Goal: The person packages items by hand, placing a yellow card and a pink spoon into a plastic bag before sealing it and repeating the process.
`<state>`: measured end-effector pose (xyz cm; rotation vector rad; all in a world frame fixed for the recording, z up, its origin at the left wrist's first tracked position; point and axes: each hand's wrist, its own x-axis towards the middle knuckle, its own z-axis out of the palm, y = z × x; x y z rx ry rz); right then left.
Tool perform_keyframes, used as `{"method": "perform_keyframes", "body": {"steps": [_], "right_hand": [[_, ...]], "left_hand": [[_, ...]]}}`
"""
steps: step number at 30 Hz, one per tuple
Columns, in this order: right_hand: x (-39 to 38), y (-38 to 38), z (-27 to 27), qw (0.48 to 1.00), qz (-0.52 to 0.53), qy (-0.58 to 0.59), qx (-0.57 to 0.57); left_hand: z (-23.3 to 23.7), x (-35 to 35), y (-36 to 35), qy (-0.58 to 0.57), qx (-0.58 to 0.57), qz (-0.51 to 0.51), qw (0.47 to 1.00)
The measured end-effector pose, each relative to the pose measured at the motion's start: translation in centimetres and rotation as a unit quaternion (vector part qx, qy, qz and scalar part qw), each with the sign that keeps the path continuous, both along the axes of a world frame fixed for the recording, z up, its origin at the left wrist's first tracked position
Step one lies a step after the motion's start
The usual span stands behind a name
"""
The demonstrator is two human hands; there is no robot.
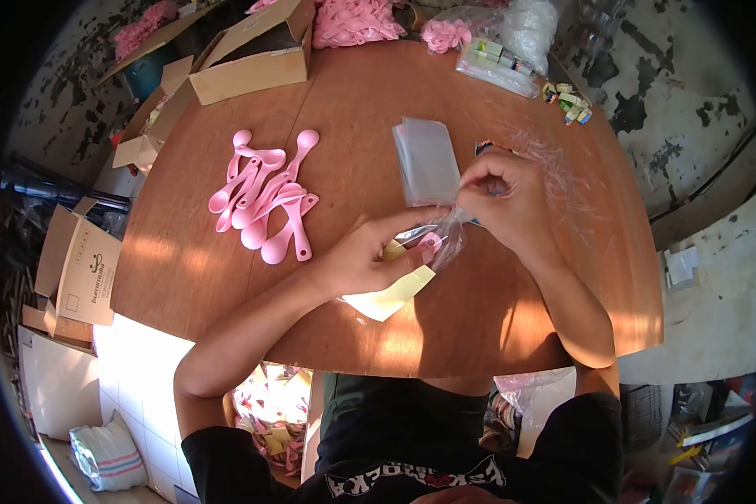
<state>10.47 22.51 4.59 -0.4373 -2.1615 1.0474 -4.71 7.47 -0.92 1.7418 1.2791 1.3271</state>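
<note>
My left hand point(374, 256) grips a clear plastic bag point(449, 239) above the near part of the table. Inside the bag are a pale yellow card point(391, 296) and a pink piece point(431, 242), partly covered by my fingers. My right hand point(500, 197) pinches the gathered top of the same bag, fingertips pressed together. Just beyond my hands lies a stack of flat clear bags point(428, 160). To the left, several pink spoons point(269, 193) lie in a loose pile.
Thin clear strips point(554, 168) lie right of my right hand. An open cardboard box point(252, 76), pink pieces point(357, 21) and small boxes point(573, 105) line the table's far edge. Another box point(84, 260) stands left of the table point(176, 277).
</note>
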Motion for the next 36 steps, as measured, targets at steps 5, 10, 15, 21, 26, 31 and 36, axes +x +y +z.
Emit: {"method": "perform_keyframes", "body": {"steps": [5,10,15,21,26,31,36], "right_hand": [[4.4,4.1,6.9,0.972,0.119,0.138,-0.152],[8.3,12.0,8.3,0.861,0.373,0.237,-0.252],[10.9,22.1,-9.3,0.929,-0.283,-0.176,0.16],[7.5,10.8,-1.7,0.971,-0.189,-0.114,0.094],[7.7,6.5,7.5,0.996,0.014,-0.036,-0.082],[9.8,16.8,2.8,0.967,-0.12,-0.169,-0.147],[14.1,19.3,-5.2,0.912,-0.317,-0.211,0.154]], "left_hand": [[-1.1,0.2,0.4,-0.134,0.022,-0.013,0.991],[-1.0,0.1,0.6,-0.212,-0.005,-0.012,0.977],[-0.4,0.4,0.6,-0.235,0.01,0.0,0.972],[-0.5,0.4,0.4,-0.266,-0.025,-0.027,0.963],[-0.5,0.4,0.5,-0.289,-0.023,-0.038,0.956],[-0.5,0.2,0.5,-0.275,-0.036,-0.022,0.961],[-0.5,0.0,0.7,-0.281,-0.02,-0.011,0.959]]}}
